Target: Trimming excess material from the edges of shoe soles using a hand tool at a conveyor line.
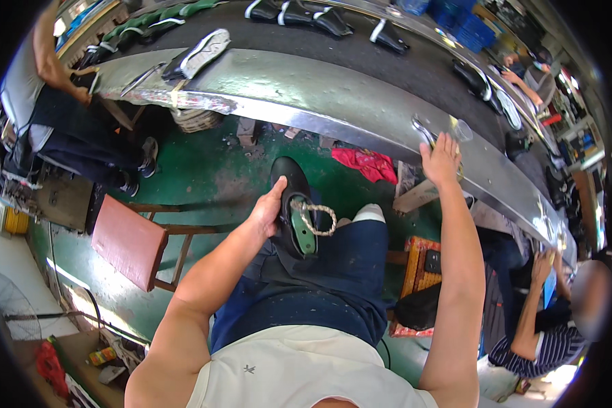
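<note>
My left hand (271, 206) is closed round the side of a black shoe (291, 178), held above my lap with its toe pointing away from me. Inside the shoe's opening sits a green shoe last (302, 232), and a braided rope loop (329, 215) sticks out of it to the right. My right hand (443, 160) rests with fingers stretched out at the near edge of the metal bench (306, 92). By its fingertips lies a shiny metal hand tool (423, 129), partly hidden by the hand. Just beyond is a small clear plastic piece (462, 130).
Black shoes (296, 12) stand along a dark conveyor belt (265, 41) behind the bench. One shoe with a white sole (204, 54) lies at the bench's left. A padded stool (129, 241) is left of me. Co-workers stand at far left (30, 102) and sit at right (544, 340).
</note>
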